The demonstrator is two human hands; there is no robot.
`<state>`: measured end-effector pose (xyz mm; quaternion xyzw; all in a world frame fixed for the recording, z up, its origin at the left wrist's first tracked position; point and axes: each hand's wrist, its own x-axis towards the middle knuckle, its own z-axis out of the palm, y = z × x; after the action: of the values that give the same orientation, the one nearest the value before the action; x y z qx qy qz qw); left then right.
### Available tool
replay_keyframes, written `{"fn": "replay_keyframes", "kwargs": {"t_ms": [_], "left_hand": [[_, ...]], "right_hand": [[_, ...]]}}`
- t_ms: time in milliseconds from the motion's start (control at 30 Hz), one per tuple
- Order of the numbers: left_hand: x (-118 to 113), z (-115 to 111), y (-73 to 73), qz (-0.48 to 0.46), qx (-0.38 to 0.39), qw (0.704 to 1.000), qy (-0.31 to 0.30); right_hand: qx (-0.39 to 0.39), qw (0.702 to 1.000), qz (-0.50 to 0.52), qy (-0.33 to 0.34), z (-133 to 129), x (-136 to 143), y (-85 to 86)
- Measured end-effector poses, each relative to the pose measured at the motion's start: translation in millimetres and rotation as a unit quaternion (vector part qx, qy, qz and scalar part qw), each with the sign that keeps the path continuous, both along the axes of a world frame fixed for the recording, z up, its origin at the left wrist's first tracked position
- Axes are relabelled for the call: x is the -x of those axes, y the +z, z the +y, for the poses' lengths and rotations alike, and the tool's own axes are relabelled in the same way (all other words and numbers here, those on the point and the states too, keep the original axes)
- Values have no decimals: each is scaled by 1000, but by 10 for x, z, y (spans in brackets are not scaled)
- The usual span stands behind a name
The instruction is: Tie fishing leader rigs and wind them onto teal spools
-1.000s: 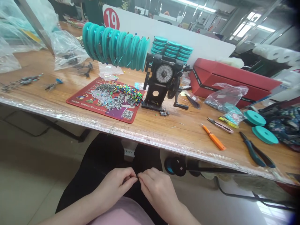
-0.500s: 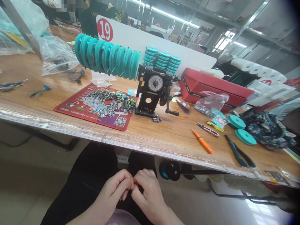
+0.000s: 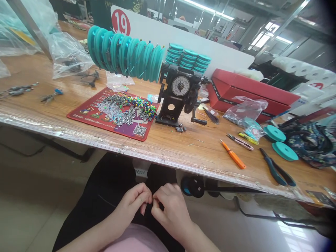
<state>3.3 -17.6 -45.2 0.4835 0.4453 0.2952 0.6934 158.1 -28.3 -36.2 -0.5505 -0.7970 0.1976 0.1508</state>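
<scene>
Hands: two, the left hand and the right hand, over the lap, fingers bent, fingertips meeting or nearly so.
Grip: both pinch inward; whether anything sits between the fingertips is too small to tell.
Strand: one thin pale strand across the dark lap, left of the grip; whether it reaches the fingers is unclear.
Table: one table, beyond the grip.
Mat: one red mat, ahead and left of the grip, bearing many coloured beads and silver fittings, too many to count.
Winder: one black winder with one crank, ahead of the grip; a row of teal spools, overlapping past sure counting, extends leftward.
Stacks: three teal stacks, behind the winder.
Right of the grip, on the table: one orange tool, one pair of snips, one pair of pliers, two loose spools.
Box: one red box, farther ahead and right.
</scene>
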Motion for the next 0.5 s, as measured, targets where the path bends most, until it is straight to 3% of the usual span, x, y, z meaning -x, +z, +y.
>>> {"fn": "replay_keyframes", "kwargs": {"t_ms": [100, 200, 300, 400, 500], "left_hand": [[48, 35, 18, 11, 8, 1000, 9], [101, 59, -16, 106, -82, 991, -18], [135, 67, -64, 249, -212, 942, -78], [148, 82, -56, 350, -257, 889, -148], [135, 100, 42, 414, -302, 845, -149]], "right_hand": [[36, 999, 9, 13, 33, -47, 44], [34, 999, 6, 24, 57, -77, 75], [8, 999, -15, 38, 64, -92, 68], [2, 998, -42, 49, 59, -109, 41], [-2, 996, -64, 58, 45, -123, 19]]}}
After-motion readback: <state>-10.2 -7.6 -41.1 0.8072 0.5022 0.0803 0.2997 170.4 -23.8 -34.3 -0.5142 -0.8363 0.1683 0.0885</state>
